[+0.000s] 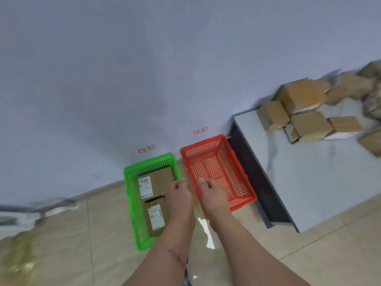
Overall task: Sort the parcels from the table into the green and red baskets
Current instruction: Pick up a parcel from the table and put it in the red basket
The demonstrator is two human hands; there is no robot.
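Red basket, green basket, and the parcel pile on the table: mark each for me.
red basket [243, 200]: head view, front right rim
green basket [129, 195]: head view, left wall
parcel pile [309, 125]: head view, top of a front box

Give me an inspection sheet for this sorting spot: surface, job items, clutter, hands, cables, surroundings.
Surface: grey table at right, bearing a loose pile of cardboard parcels near the wall.
Job items: green basket on the floor holds two labelled parcels, the larger parcel behind the smaller parcel; red basket beside it shows no parcels.
Clutter: blurred objects at the far left floor edge, not identifiable.
Hands: left hand and right hand hang over the baskets, fingers loosely curled, holding nothing.
Cables: nothing seen.
Surroundings: pale wall with a small red-bordered label above each basket; tiled floor.
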